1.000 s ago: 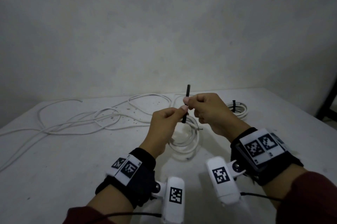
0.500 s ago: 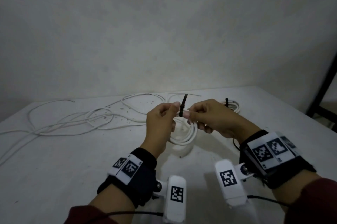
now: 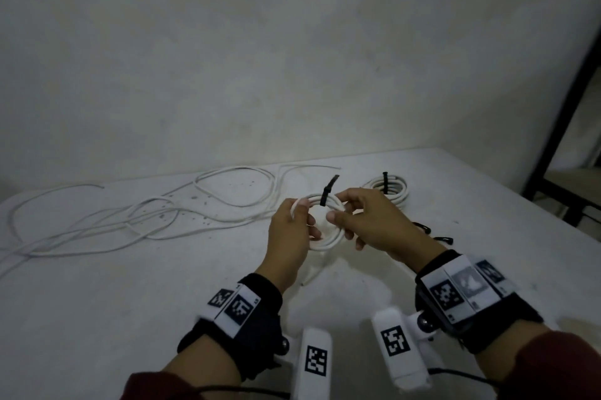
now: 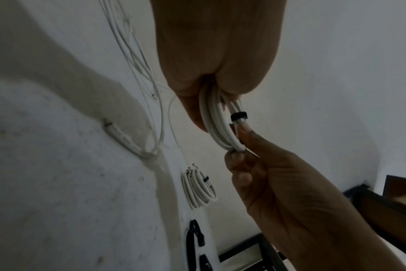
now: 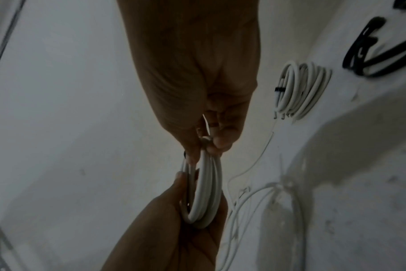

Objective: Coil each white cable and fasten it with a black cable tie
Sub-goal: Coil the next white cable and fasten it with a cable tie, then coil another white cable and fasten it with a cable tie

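Observation:
Both hands hold a coiled white cable (image 3: 331, 238) just above the table. My left hand (image 3: 294, 230) grips the coil's left side, fingers curled through the ring. My right hand (image 3: 364, 220) pinches the right side of the coiled cable (image 4: 217, 128), close to the black cable tie (image 3: 326, 195) wrapped round its top, whose tail sticks up. The tie (image 4: 238, 116) shows as a tight black band in the left wrist view. In the right wrist view the coil (image 5: 203, 192) hangs between both hands.
A tied white coil (image 3: 388, 188) lies behind my right hand. Loose white cables (image 3: 136, 220) sprawl over the left of the white table (image 3: 97, 318). Spare black ties (image 3: 435, 235) lie to the right. A dark frame (image 3: 566, 152) stands past the table's right edge.
The tie, held upright between both hands a second ago, is now wrapped round the coil. Both hands have dropped lower and taken hold of the coil's sides.

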